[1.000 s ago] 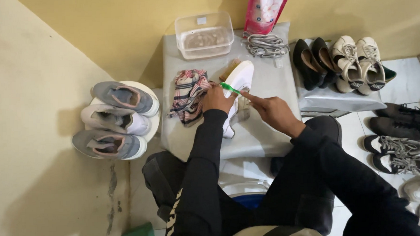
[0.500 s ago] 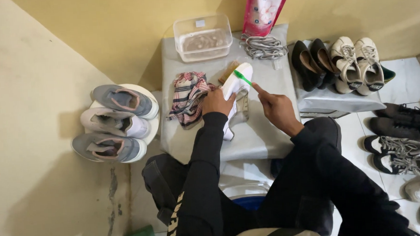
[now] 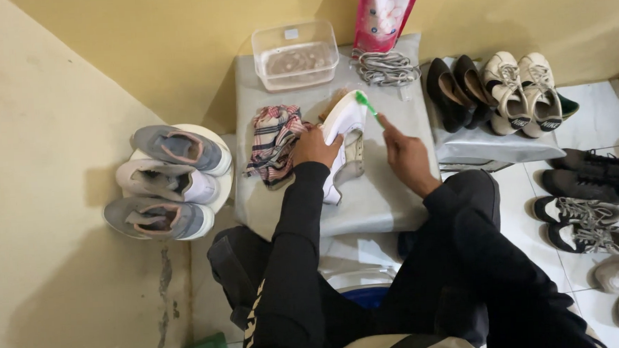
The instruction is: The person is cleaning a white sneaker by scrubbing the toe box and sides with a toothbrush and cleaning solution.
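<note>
White low-top shoe [image 3: 340, 134] lies on its side near the middle of the grey padded bench top [image 3: 387, 198], toe pointing away from you toward the yellow wall. Your left hand [image 3: 315, 147] is clamped over its upper and pins it to the bench. Your right hand [image 3: 406, 152] is closed around the green-handled toothbrush [image 3: 368, 106], whose bristle end meets the shoe at the toe edge.

Surroundings noted: a crumpled plaid cloth [image 3: 275, 142] just left of the shoe, touching your left hand; a clear plastic tub of cloudy water [image 3: 295, 55] at the back of the bench; a bundle of grey laces [image 3: 386, 67] beside it; a pink refill pouch [image 3: 384, 10] leaning on the wall. Three grey and white trainers [image 3: 167, 181] are stacked on a round stool to the left.

Recommendations, as judgement: keep your left hand's hold firm so the shoe does not roll under brush pressure. Work short strokes along the sole edge and keep the bristles flat. The tub stands near your right hand's reach; move over it with care to avoid tipping it.
</note>
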